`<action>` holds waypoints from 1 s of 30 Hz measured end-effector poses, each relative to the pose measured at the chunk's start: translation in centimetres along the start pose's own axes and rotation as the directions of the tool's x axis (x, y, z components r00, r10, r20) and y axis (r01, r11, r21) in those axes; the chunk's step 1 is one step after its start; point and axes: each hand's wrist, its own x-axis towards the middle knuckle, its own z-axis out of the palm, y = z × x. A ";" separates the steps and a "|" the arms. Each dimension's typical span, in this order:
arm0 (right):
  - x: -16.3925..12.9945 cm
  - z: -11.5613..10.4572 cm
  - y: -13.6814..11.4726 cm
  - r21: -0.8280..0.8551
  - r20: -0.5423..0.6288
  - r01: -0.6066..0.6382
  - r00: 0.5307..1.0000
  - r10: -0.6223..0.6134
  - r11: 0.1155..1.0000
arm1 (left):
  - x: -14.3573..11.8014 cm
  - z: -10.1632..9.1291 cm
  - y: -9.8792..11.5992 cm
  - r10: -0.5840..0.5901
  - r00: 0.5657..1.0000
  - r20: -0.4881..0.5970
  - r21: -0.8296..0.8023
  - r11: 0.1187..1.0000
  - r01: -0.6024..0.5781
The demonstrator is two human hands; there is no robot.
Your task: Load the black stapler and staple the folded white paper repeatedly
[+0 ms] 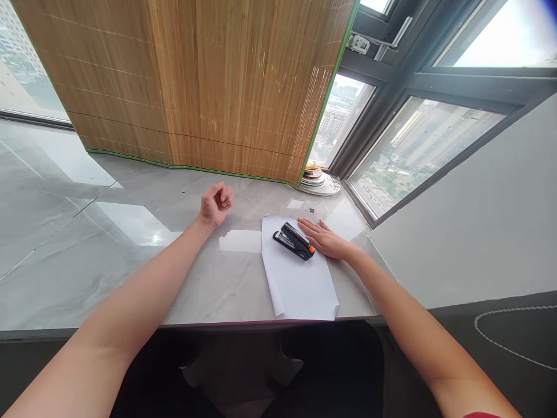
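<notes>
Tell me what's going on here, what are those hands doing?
The right hand lies flat at the right edge of some white paper, close beside a black stapler. The stapler lies on the paper, and neither hand is gripping it. The left hand is curled up over the grey counter.

head camera | from above, near | faces forward and down | over grey ledge (213,293)

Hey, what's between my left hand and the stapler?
In the head view, going from your left hand to the stapler, there's glossy gray countertop, then the upper left part of the white paper beneath the stapler.
</notes>
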 end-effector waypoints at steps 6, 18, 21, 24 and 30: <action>-3.2 -0.9 4.3 0.059 -0.045 -0.065 0.997 0.067 0.996 | -0.3 0.3 0.2 -0.138 0.989 0.056 -0.015 0.990 0.139; -3.6 0.6 6.0 0.619 -0.570 -0.274 0.488 0.661 0.736 | -0.4 0.6 0.5 -0.126 0.991 0.053 -0.023 0.992 0.127; -3.7 0.8 7.0 0.681 -0.517 -0.283 0.468 0.717 0.676 | -0.4 0.6 0.5 -0.118 0.992 0.043 -0.017 0.993 0.119; -3.3 0.7 6.5 0.571 -0.524 -0.353 0.539 0.660 0.741 | -0.3 0.4 0.4 -0.113 0.994 0.014 -0.019 0.993 0.113; 0.0 0.1 3.6 0.037 -0.624 -0.290 0.741 0.249 0.956 | 0.2 -0.3 0.0 -0.136 0.990 0.047 -0.015 0.990 0.137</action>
